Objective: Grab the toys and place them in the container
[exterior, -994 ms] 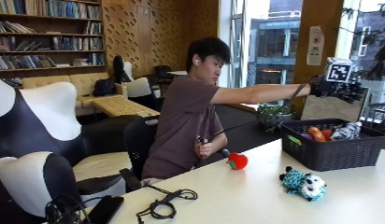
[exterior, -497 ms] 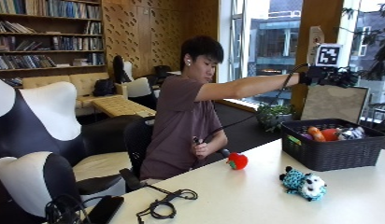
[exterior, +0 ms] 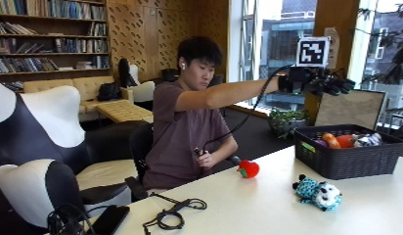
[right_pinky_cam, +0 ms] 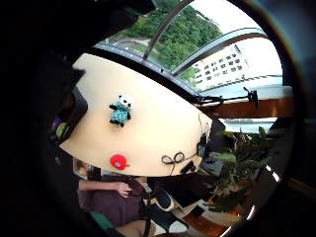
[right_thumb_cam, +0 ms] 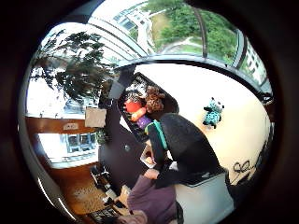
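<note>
1. The gloved right hand (exterior: 322, 82) is raised high above the table (exterior: 266, 205), over the near side of the basket (exterior: 348, 156); its fingers are spread loosely and hold nothing.
2. The dark basket stands on the table and holds several toys (right_thumb_cam: 140, 109).
3. A teal plush panda (exterior: 317, 192) lies on the table just in front of the basket.
4. A red round toy (exterior: 248, 169) sits near the table edge, by the person's bare hand (exterior: 205, 159).

shirt (exterior: 182, 142): short-sleeved, dull mauve-brown, plain
hair: dark, short
ear: small white earbud (exterior: 183, 64)
right hand (exterior: 319, 82): black glove, black straps at the wrist
forearms: bare below the sleeves
other hand (exterior: 205, 159): no glove
</note>
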A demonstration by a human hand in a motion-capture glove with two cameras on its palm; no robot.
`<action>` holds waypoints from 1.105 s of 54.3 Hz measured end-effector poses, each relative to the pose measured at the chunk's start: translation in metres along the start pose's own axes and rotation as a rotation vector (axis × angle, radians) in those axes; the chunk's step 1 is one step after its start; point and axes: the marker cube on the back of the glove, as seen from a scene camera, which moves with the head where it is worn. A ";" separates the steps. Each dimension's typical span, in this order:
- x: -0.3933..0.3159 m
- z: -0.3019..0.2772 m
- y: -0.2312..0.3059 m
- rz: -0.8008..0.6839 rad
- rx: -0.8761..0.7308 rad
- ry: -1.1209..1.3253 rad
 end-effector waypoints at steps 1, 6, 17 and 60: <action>0.009 0.006 0.001 -0.004 -0.008 0.005; 0.037 0.041 0.003 -0.010 -0.065 0.055; 0.068 0.156 0.000 -0.104 -0.188 0.089; 0.064 0.312 -0.028 0.005 -0.110 -0.216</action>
